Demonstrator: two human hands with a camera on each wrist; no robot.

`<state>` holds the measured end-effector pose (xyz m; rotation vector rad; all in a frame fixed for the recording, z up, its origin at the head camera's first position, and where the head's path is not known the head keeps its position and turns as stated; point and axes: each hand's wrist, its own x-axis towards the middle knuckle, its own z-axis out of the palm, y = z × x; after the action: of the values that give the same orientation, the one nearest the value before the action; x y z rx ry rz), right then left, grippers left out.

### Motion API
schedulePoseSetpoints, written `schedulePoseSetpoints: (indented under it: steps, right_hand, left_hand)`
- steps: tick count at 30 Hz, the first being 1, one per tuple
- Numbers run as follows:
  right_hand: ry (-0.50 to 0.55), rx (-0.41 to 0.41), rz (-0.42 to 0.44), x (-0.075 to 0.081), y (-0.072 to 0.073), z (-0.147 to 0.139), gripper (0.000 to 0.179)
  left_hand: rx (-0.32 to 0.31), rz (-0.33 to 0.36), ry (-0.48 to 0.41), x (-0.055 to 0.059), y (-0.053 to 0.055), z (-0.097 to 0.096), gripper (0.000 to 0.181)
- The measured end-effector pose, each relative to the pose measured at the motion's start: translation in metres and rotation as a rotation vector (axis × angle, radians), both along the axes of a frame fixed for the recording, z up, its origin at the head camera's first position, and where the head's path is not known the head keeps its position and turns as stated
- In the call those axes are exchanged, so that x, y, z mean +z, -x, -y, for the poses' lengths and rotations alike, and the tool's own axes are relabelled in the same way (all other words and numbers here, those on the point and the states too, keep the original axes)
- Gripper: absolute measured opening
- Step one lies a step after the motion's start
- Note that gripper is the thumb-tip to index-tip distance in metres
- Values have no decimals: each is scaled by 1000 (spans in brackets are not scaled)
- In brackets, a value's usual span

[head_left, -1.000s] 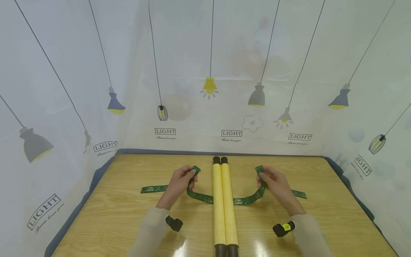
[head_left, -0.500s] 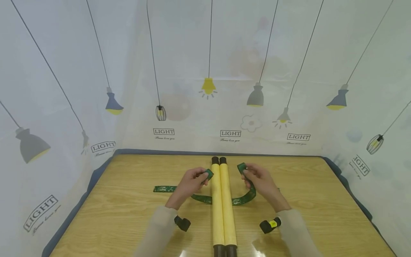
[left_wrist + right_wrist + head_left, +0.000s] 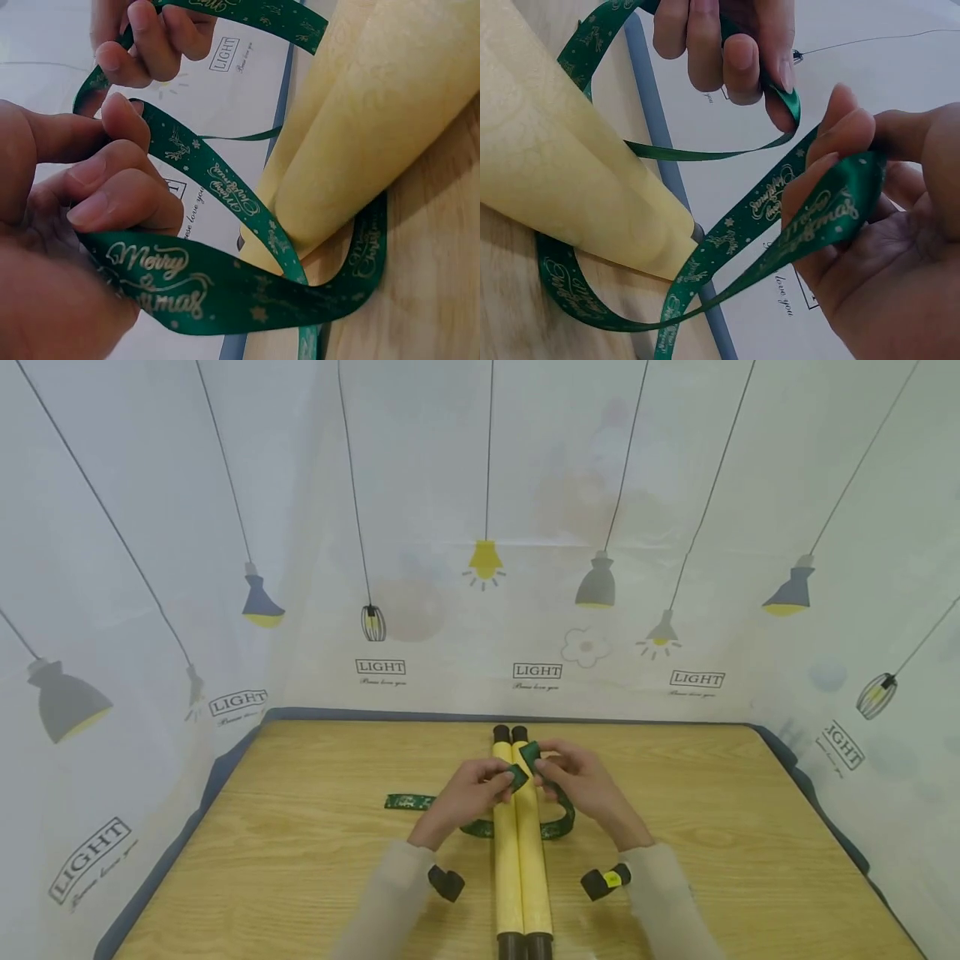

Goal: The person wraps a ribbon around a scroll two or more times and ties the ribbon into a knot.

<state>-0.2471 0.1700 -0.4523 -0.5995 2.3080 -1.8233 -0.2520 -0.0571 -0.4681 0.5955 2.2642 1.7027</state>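
Two long yellow rolls (image 3: 531, 860) with dark end caps lie side by side on the table. A green ribbon (image 3: 217, 292) printed with "Merry Christmas" passes beneath them and rises on both sides. My left hand (image 3: 471, 789) pinches one part of the ribbon above the rolls, between thumb and fingers. Opposite it, my right hand (image 3: 585, 781) pinches the other side the same way. The two held folds are close together over the rolls, a small gap between them. One loose ribbon tail lies on the table to the left of my left hand.
The wooden table (image 3: 315, 860) has a blue-grey edge strip (image 3: 420, 717) along its back and sides. White sheeting (image 3: 450, 460) printed with lamps surrounds it. Black wrist cameras sit at both cuffs, the left camera (image 3: 447, 883) and the right camera (image 3: 606, 881).
Both hands have moved inward from either side, bringing the pinched ribbon parts together above the rolls. The left ribbon tail has slid right along the table, and the right tail is out of sight.
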Motion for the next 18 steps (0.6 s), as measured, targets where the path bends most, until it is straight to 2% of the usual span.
schedulePoseSetpoints:
  steps: [5,11,15,18]
  right_hand:
    - [-66,52,-4,1,1,4,32]
    - [-136,130,2,1,1,4,32]
    - [-190,180,6,1,1,3,32]
    - [-237,180,16,0,1,1,28]
  left_hand:
    - [-68,-40,32,-1,0,-1,24]
    - [-109,-65,46,0,-1,0,31]
    - [-104,-88,31,-1,-2,-1,46]
    - [-74,-94,24,-2,-2,-3,51]
